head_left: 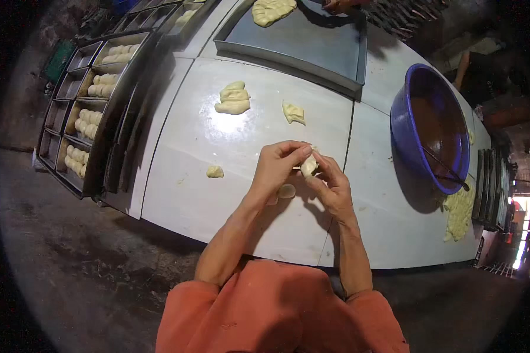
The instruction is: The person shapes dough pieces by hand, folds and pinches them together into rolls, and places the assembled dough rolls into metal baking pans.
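Observation:
Between my two hands, just above the white tabletop (182,147), is a small piece of pale yellow dough (310,166). My left hand (278,166) pinches it from one side with thumb and fingers. From the other side my right hand (334,188) holds it with bent fingers. Partly hidden by my hands, a small round dough piece (287,191) lies on the table below them. A little dough lump (215,171) sits left of my left forearm. Farther off lie a flat dough scrap (294,113) and a larger folded dough piece (234,99).
Metal loaf pans (91,123), several with dough balls inside, stand at the left. A large grey tray (294,53) holding a dough slab (273,10) is at the far side, near another person's hand (337,6). A blue basin (407,132) with brown contents and a dough sheet (458,215) are right.

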### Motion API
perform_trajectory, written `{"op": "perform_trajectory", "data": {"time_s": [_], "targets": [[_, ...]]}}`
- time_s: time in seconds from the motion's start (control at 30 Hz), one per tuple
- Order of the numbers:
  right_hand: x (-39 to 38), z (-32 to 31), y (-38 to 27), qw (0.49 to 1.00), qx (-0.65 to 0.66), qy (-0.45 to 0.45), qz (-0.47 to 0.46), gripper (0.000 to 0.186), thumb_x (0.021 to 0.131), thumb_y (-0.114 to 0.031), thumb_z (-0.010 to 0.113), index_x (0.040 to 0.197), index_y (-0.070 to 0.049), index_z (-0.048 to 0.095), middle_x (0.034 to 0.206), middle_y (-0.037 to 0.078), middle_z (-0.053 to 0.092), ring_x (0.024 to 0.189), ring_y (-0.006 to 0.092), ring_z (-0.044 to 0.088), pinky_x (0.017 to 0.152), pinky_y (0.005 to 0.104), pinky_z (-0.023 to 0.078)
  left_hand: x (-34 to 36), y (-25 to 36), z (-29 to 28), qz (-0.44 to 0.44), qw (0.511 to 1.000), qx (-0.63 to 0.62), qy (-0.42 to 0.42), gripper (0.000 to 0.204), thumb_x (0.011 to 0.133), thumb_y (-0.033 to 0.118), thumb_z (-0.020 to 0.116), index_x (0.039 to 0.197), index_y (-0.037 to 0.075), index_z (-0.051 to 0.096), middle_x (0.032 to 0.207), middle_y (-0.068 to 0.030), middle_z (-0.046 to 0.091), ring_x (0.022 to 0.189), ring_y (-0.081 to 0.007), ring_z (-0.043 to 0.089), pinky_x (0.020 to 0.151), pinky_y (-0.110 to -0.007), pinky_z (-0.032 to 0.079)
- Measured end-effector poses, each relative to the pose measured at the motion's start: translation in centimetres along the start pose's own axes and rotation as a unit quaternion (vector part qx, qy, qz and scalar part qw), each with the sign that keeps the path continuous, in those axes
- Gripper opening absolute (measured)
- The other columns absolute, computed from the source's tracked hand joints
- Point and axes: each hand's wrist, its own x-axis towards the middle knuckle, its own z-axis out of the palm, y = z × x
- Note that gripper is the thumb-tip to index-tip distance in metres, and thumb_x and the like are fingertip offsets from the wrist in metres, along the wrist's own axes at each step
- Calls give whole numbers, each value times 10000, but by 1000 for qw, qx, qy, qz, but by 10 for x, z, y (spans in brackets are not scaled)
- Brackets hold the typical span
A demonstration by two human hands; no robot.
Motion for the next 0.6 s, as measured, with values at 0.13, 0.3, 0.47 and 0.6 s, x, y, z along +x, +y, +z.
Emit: {"op": "perform_trajectory", "data": {"time_s": [0.13,0.3,0.47,0.6], "targets": [[6,2,17,991,-24,84,-100,264,928,-99,697,1188,-55,691,1247,100,587,1113,204,589,922,326,509,-16,5,7,45,999,25,-13,317,907,188,744,1154,-3,692,983,-88,708,871,-135,674,726,-248,570],[10,37,12,965,50,216,-139,184,942,-96,686,1108,-26,650,1131,86,595,1066,176,589,933,339,499,-16,-5,0,70,997,-10,-41,255,935,152,698,1138,-3,693,943,-55,706,864,-107,666,716,-263,578],[16,34,19,926,-162,256,-223,192,936,-165,715,945,-10,601,904,83,631,738,145,603,648,292,516,-26,-15,1,52,997,-25,-44,260,974,155,648,1180,0,680,965,-66,702,879,-119,664,754,-276,588],[12,23,22,966,-197,166,-20,203,936,-185,705,972,-3,622,945,101,641,792,179,628,675,290,520,-27,-17,-10,16,999,25,-28,283,945,191,699,1129,-24,689,931,-73,703,739,-109,661,613,-245,565]]}}
